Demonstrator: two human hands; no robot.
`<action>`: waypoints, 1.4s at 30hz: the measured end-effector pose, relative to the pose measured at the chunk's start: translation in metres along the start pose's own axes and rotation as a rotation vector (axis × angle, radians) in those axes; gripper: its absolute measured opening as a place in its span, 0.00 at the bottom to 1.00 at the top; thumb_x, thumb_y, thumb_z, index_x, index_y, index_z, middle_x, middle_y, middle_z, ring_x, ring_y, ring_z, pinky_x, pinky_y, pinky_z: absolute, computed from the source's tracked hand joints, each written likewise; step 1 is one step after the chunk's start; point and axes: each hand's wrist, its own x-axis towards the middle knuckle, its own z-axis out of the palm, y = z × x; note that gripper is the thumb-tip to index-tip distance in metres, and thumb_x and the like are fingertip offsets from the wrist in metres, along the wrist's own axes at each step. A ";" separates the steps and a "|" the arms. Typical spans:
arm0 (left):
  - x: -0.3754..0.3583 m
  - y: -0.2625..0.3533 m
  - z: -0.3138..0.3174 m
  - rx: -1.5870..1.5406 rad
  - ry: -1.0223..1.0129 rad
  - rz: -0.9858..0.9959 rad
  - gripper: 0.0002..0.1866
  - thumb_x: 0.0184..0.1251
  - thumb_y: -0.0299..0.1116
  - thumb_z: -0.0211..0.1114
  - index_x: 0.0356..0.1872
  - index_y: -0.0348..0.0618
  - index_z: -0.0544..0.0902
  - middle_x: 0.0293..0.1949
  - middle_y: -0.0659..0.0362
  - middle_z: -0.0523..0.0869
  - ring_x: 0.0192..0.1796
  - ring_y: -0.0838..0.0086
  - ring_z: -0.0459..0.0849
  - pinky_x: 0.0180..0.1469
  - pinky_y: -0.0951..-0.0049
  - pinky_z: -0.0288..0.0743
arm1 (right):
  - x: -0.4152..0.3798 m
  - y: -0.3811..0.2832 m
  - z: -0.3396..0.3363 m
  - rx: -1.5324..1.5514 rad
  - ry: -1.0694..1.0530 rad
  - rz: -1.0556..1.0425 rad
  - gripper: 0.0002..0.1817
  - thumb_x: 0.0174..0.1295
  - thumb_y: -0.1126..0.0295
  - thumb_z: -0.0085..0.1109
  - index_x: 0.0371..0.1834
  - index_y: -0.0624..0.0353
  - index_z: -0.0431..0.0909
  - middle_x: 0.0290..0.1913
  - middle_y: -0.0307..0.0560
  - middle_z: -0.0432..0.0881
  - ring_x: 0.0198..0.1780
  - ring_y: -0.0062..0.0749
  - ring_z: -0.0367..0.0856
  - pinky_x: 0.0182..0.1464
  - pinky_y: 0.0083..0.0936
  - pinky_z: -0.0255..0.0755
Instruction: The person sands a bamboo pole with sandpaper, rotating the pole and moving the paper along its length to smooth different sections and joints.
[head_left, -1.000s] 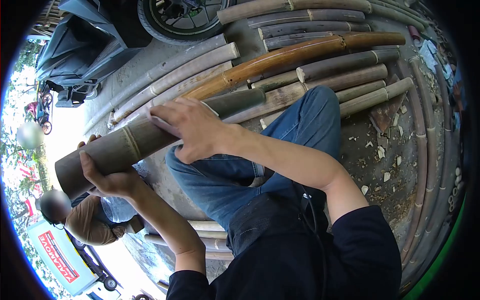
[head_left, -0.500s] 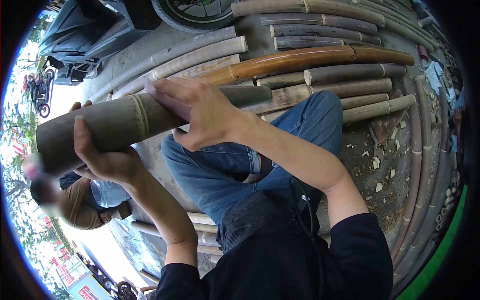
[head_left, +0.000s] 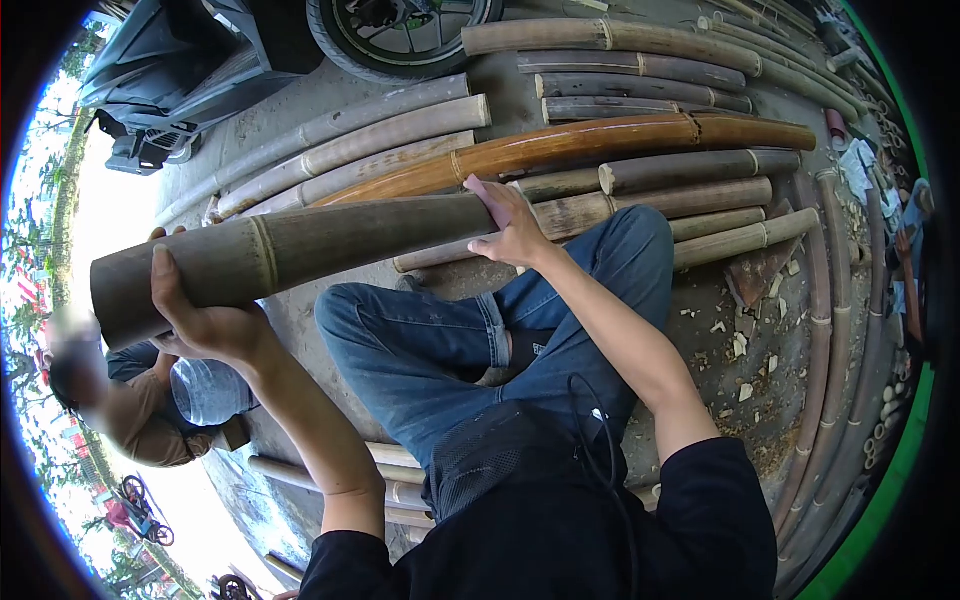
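Observation:
A thick dark bamboo pole (head_left: 350, 237) lies at a slant above my lap, with a pale node ring near its wide left end. My left hand (head_left: 210, 315) supports that wide end from beneath, its thumb up on the near side and fingertips showing over the far side. At the narrower right end, my right hand (head_left: 512, 232) is closed round a thin pinkish sheet (head_left: 490, 203) pressed on the pole. The sheet's material cannot be made out.
Bamboo poles, one glossy brown (head_left: 570, 143), lie beyond my knees. A motorcycle wheel (head_left: 405, 30) stands past them. A person (head_left: 135, 410) sits at the left beside a clear plastic container (head_left: 208, 392). Wood chips (head_left: 742, 345) and long poles (head_left: 822, 330) are at the right.
My right hand has slid with the pinkish sheet from near the node to the pole's narrow right end. My left hand still supports the wide end.

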 end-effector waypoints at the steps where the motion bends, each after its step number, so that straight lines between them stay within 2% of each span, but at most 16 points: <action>1: -0.001 0.001 0.002 0.009 0.006 0.004 0.23 0.67 0.37 0.69 0.52 0.24 0.81 0.52 0.45 0.86 0.52 0.63 0.87 0.57 0.63 0.84 | 0.006 -0.033 -0.009 0.059 0.027 -0.089 0.62 0.40 0.62 0.80 0.84 0.51 0.56 0.74 0.54 0.71 0.75 0.54 0.67 0.79 0.49 0.58; 5: -0.008 0.011 0.012 0.006 0.001 -0.013 0.22 0.67 0.36 0.69 0.52 0.25 0.82 0.50 0.46 0.87 0.51 0.64 0.88 0.56 0.65 0.84 | 0.019 -0.119 -0.034 0.257 0.108 -0.259 0.59 0.42 0.64 0.80 0.83 0.53 0.59 0.76 0.50 0.69 0.77 0.53 0.66 0.80 0.50 0.56; 8: -0.011 0.011 0.018 -0.001 0.031 0.007 0.21 0.67 0.36 0.69 0.52 0.25 0.84 0.47 0.48 0.88 0.49 0.64 0.88 0.55 0.65 0.83 | 0.014 -0.089 -0.018 0.103 0.172 -0.219 0.59 0.41 0.64 0.80 0.82 0.52 0.60 0.75 0.52 0.68 0.75 0.55 0.67 0.78 0.50 0.59; 11: -0.009 0.006 0.011 0.032 0.054 -0.022 0.21 0.67 0.36 0.69 0.53 0.28 0.86 0.49 0.46 0.88 0.50 0.65 0.88 0.58 0.64 0.83 | -0.005 -0.021 -0.001 0.036 0.127 -0.030 0.59 0.42 0.67 0.82 0.82 0.53 0.58 0.74 0.53 0.72 0.74 0.54 0.69 0.78 0.47 0.60; 14: -0.013 0.006 0.014 -0.021 0.020 0.025 0.21 0.67 0.36 0.69 0.53 0.28 0.85 0.52 0.45 0.88 0.51 0.65 0.88 0.59 0.64 0.83 | 0.004 -0.029 -0.006 0.024 0.139 -0.068 0.57 0.43 0.67 0.82 0.82 0.54 0.60 0.72 0.54 0.74 0.72 0.54 0.71 0.76 0.47 0.63; 17: -0.018 0.018 0.025 -0.008 0.028 -0.012 0.22 0.65 0.36 0.70 0.53 0.27 0.85 0.54 0.45 0.87 0.53 0.65 0.87 0.58 0.64 0.83 | 0.033 -0.106 -0.034 0.153 0.071 -0.135 0.54 0.44 0.67 0.79 0.80 0.55 0.63 0.69 0.55 0.75 0.67 0.55 0.75 0.71 0.48 0.68; 20: -0.018 0.019 0.030 -0.004 0.046 -0.011 0.22 0.63 0.35 0.72 0.53 0.26 0.84 0.52 0.46 0.87 0.52 0.64 0.88 0.57 0.64 0.84 | 0.058 -0.186 -0.049 0.240 0.186 -0.315 0.52 0.43 0.67 0.76 0.79 0.54 0.65 0.66 0.53 0.76 0.63 0.55 0.77 0.69 0.48 0.70; 23: -0.020 0.021 0.030 -0.018 0.099 0.004 0.24 0.64 0.37 0.72 0.54 0.27 0.84 0.50 0.48 0.86 0.52 0.64 0.87 0.57 0.65 0.84 | 0.062 -0.201 -0.042 0.263 0.236 -0.345 0.52 0.42 0.67 0.76 0.78 0.53 0.65 0.62 0.52 0.77 0.63 0.54 0.77 0.68 0.48 0.71; 25: -0.016 0.015 0.020 -0.010 0.116 -0.042 0.23 0.64 0.37 0.72 0.54 0.27 0.84 0.50 0.48 0.86 0.51 0.64 0.87 0.57 0.64 0.84 | 0.058 -0.177 -0.023 0.125 0.268 -0.343 0.53 0.41 0.67 0.77 0.78 0.52 0.65 0.57 0.52 0.78 0.62 0.53 0.78 0.66 0.50 0.72; 27: -0.008 0.007 0.002 0.037 0.133 -0.084 0.22 0.65 0.37 0.72 0.53 0.29 0.84 0.49 0.48 0.86 0.49 0.64 0.87 0.55 0.63 0.85 | 0.038 -0.123 -0.009 0.037 0.237 -0.230 0.52 0.41 0.68 0.77 0.77 0.52 0.66 0.60 0.52 0.78 0.62 0.52 0.78 0.66 0.51 0.72; 28: -0.009 0.006 -0.001 0.038 0.136 -0.087 0.22 0.65 0.37 0.72 0.53 0.29 0.84 0.49 0.48 0.86 0.49 0.64 0.87 0.55 0.63 0.85 | 0.026 -0.082 0.004 -0.039 0.202 -0.184 0.57 0.42 0.64 0.77 0.81 0.48 0.60 0.64 0.52 0.76 0.65 0.52 0.76 0.73 0.53 0.66; 30: -0.009 0.006 -0.008 0.029 0.151 -0.001 0.25 0.63 0.32 0.72 0.56 0.26 0.76 0.49 0.46 0.86 0.49 0.62 0.88 0.54 0.64 0.88 | -0.003 -0.012 0.013 -0.123 0.146 -0.038 0.60 0.40 0.65 0.79 0.83 0.49 0.58 0.69 0.54 0.72 0.72 0.53 0.71 0.77 0.51 0.63; 32: -0.010 0.007 -0.010 0.027 0.110 0.012 0.27 0.62 0.32 0.73 0.57 0.27 0.75 0.49 0.45 0.86 0.49 0.62 0.88 0.55 0.63 0.87 | -0.031 0.050 0.018 -0.112 0.140 0.053 0.61 0.39 0.68 0.81 0.83 0.50 0.58 0.72 0.55 0.70 0.75 0.55 0.67 0.78 0.48 0.62; 35: -0.014 0.012 -0.006 0.018 0.092 0.019 0.29 0.61 0.33 0.74 0.58 0.27 0.74 0.49 0.45 0.86 0.50 0.62 0.88 0.55 0.62 0.87 | -0.031 0.061 0.021 -0.040 0.100 0.230 0.61 0.40 0.69 0.81 0.83 0.50 0.59 0.73 0.54 0.70 0.75 0.54 0.67 0.78 0.47 0.62; 38: -0.012 0.012 0.003 0.029 0.120 0.028 0.30 0.60 0.34 0.75 0.59 0.28 0.73 0.49 0.45 0.86 0.50 0.62 0.88 0.55 0.63 0.87 | 0.003 0.003 0.013 -0.023 0.135 0.000 0.58 0.42 0.68 0.80 0.82 0.49 0.60 0.73 0.52 0.72 0.74 0.51 0.69 0.78 0.48 0.63; 42: -0.016 0.017 0.008 0.059 0.108 0.065 0.28 0.59 0.33 0.75 0.56 0.28 0.75 0.49 0.45 0.86 0.49 0.63 0.89 0.54 0.63 0.88 | 0.033 -0.136 -0.028 0.220 0.110 -0.271 0.57 0.42 0.67 0.78 0.82 0.50 0.61 0.74 0.49 0.72 0.74 0.51 0.71 0.78 0.48 0.62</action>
